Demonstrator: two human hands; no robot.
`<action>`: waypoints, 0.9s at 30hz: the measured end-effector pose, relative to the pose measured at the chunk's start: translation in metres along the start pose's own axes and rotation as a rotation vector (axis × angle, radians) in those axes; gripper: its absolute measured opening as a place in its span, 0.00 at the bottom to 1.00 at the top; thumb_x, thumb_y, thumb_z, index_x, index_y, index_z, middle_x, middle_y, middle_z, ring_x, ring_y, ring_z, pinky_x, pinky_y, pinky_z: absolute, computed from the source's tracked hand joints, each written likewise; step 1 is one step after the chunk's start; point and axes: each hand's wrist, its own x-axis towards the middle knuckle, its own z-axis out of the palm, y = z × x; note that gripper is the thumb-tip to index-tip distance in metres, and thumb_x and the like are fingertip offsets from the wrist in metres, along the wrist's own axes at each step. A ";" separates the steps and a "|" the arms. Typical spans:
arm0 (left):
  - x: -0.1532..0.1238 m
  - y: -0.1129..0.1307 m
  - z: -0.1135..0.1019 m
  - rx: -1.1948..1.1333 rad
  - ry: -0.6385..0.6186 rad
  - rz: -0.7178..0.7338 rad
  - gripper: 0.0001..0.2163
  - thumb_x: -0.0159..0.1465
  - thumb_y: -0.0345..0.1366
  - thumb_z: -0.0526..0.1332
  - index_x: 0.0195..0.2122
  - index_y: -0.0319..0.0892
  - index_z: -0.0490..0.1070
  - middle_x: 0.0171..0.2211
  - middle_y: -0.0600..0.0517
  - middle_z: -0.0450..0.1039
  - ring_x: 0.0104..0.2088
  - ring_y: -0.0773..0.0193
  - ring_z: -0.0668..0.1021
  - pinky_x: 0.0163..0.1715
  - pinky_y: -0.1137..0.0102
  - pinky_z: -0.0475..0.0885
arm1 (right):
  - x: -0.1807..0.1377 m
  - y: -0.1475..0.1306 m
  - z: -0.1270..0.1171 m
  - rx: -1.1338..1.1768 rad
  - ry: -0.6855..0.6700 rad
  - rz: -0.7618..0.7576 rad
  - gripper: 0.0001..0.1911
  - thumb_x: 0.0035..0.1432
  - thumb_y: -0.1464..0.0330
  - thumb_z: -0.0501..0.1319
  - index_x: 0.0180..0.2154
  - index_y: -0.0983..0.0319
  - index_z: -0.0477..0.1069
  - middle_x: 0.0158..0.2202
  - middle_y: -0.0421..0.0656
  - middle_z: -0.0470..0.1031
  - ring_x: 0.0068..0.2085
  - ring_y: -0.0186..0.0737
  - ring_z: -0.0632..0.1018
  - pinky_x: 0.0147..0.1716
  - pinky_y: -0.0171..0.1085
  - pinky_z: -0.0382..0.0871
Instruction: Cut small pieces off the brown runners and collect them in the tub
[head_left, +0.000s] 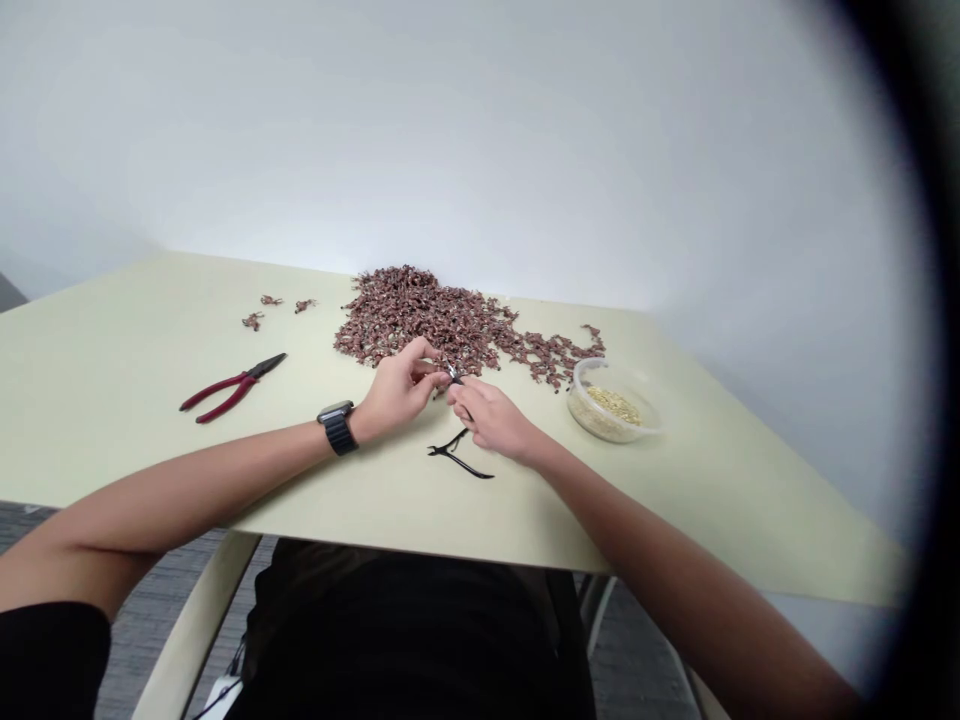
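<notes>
My left hand is closed in a pinch at the front edge of a heap of small reddish-brown pieces. What its fingertips hold is too small and covered to make out. My right hand is wrapped round a small dark-handled tool with a shiny metal tip; most of the tool is hidden in the palm. That tip meets the fingertips of my left hand. Just below my right hand, black cuticle nippers lie on the table.
Red-handled pliers lie on the pale yellow table at left. Behind them are a few separate brown pieces. On the right stands a clear round plastic tub with small gold-coloured bits. A white wall borders the table's back.
</notes>
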 end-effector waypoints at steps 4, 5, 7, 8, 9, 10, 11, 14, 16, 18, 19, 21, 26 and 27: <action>0.006 -0.019 -0.019 0.530 -0.021 0.327 0.11 0.69 0.29 0.57 0.51 0.44 0.71 0.39 0.47 0.82 0.34 0.64 0.82 0.30 0.72 0.69 | -0.004 -0.014 -0.008 0.461 -0.267 0.233 0.17 0.64 0.52 0.55 0.38 0.59 0.63 0.27 0.34 0.51 0.23 0.30 0.46 0.18 0.30 0.36; 0.008 -0.022 -0.025 0.607 -0.069 0.405 0.13 0.68 0.28 0.56 0.52 0.43 0.72 0.43 0.46 0.82 0.35 0.63 0.82 0.30 0.72 0.70 | -0.004 -0.017 -0.012 0.527 -0.332 0.268 0.17 0.63 0.52 0.55 0.38 0.59 0.64 0.27 0.34 0.50 0.24 0.30 0.45 0.18 0.29 0.35; 0.012 -0.023 -0.031 0.664 -0.124 0.470 0.14 0.69 0.29 0.56 0.54 0.43 0.72 0.48 0.44 0.81 0.39 0.62 0.83 0.32 0.71 0.71 | -0.004 -0.019 -0.018 0.588 -0.412 0.305 0.18 0.62 0.52 0.55 0.38 0.60 0.65 0.27 0.34 0.50 0.24 0.30 0.44 0.17 0.29 0.34; 0.014 -0.022 -0.032 0.643 -0.117 0.450 0.13 0.69 0.29 0.56 0.53 0.43 0.72 0.48 0.44 0.81 0.40 0.61 0.83 0.33 0.71 0.72 | -0.003 -0.019 -0.020 0.583 -0.409 0.297 0.18 0.62 0.52 0.55 0.38 0.60 0.65 0.27 0.34 0.50 0.24 0.30 0.45 0.17 0.30 0.35; 0.014 -0.019 -0.030 0.584 -0.083 0.395 0.11 0.69 0.30 0.56 0.51 0.43 0.72 0.45 0.45 0.82 0.39 0.61 0.83 0.33 0.71 0.72 | -0.001 -0.017 -0.021 0.551 -0.371 0.269 0.18 0.62 0.51 0.55 0.38 0.60 0.65 0.26 0.34 0.50 0.23 0.30 0.45 0.17 0.30 0.35; 0.014 -0.015 -0.027 0.485 -0.048 0.313 0.09 0.69 0.32 0.58 0.50 0.43 0.71 0.42 0.46 0.82 0.36 0.62 0.83 0.32 0.71 0.73 | 0.000 -0.014 -0.022 0.487 -0.298 0.226 0.18 0.62 0.51 0.55 0.39 0.60 0.66 0.26 0.34 0.51 0.23 0.30 0.46 0.18 0.30 0.37; 0.014 -0.012 -0.023 0.345 -0.042 0.209 0.08 0.69 0.34 0.59 0.49 0.43 0.69 0.39 0.46 0.82 0.33 0.63 0.82 0.31 0.71 0.73 | 0.002 -0.011 -0.021 0.388 -0.196 0.166 0.18 0.63 0.51 0.55 0.38 0.59 0.65 0.26 0.34 0.52 0.23 0.31 0.48 0.18 0.31 0.39; 0.014 -0.002 -0.013 -0.132 -0.135 -0.097 0.12 0.68 0.40 0.63 0.46 0.42 0.63 0.32 0.49 0.81 0.19 0.71 0.74 0.20 0.75 0.67 | 0.007 0.000 -0.021 -0.067 0.140 -0.085 0.17 0.64 0.52 0.56 0.36 0.59 0.65 0.28 0.37 0.61 0.26 0.33 0.59 0.23 0.33 0.51; 0.014 0.001 -0.010 -0.342 -0.182 -0.231 0.14 0.67 0.42 0.66 0.44 0.42 0.62 0.31 0.49 0.80 0.16 0.73 0.69 0.16 0.76 0.62 | 0.009 0.005 -0.024 -0.367 0.246 -0.227 0.16 0.65 0.53 0.56 0.35 0.59 0.64 0.29 0.38 0.66 0.29 0.36 0.64 0.28 0.36 0.56; 0.014 0.003 -0.012 -0.447 -0.191 -0.295 0.16 0.65 0.44 0.68 0.41 0.41 0.63 0.32 0.47 0.80 0.17 0.74 0.69 0.16 0.77 0.61 | 0.010 0.010 -0.028 -0.567 0.244 -0.293 0.15 0.65 0.54 0.56 0.35 0.59 0.63 0.27 0.38 0.66 0.29 0.37 0.66 0.30 0.37 0.56; 0.015 0.003 -0.013 -0.475 -0.191 -0.310 0.16 0.64 0.44 0.69 0.41 0.40 0.63 0.32 0.47 0.80 0.17 0.74 0.69 0.16 0.77 0.61 | 0.010 0.011 -0.030 -0.630 0.226 -0.303 0.15 0.66 0.54 0.55 0.35 0.59 0.62 0.27 0.37 0.66 0.29 0.37 0.65 0.30 0.37 0.55; 0.015 0.003 -0.014 -0.505 -0.190 -0.325 0.16 0.63 0.44 0.69 0.40 0.40 0.65 0.33 0.46 0.80 0.17 0.74 0.69 0.16 0.77 0.61 | 0.010 0.013 -0.032 -0.708 0.191 -0.318 0.14 0.66 0.54 0.55 0.37 0.59 0.63 0.26 0.37 0.66 0.28 0.37 0.66 0.30 0.37 0.53; 0.015 0.003 -0.013 -0.541 -0.202 -0.346 0.15 0.63 0.43 0.70 0.38 0.39 0.67 0.33 0.46 0.80 0.18 0.75 0.69 0.16 0.76 0.60 | 0.010 0.014 -0.031 -0.764 0.158 -0.355 0.14 0.67 0.56 0.54 0.41 0.59 0.65 0.29 0.39 0.68 0.30 0.39 0.67 0.30 0.37 0.54; 0.015 0.003 -0.013 -0.549 -0.204 -0.350 0.15 0.63 0.43 0.70 0.38 0.39 0.67 0.33 0.46 0.80 0.18 0.75 0.69 0.16 0.77 0.59 | 0.009 0.014 -0.031 -0.766 0.155 -0.358 0.14 0.67 0.56 0.54 0.41 0.59 0.65 0.30 0.39 0.68 0.30 0.39 0.67 0.31 0.37 0.54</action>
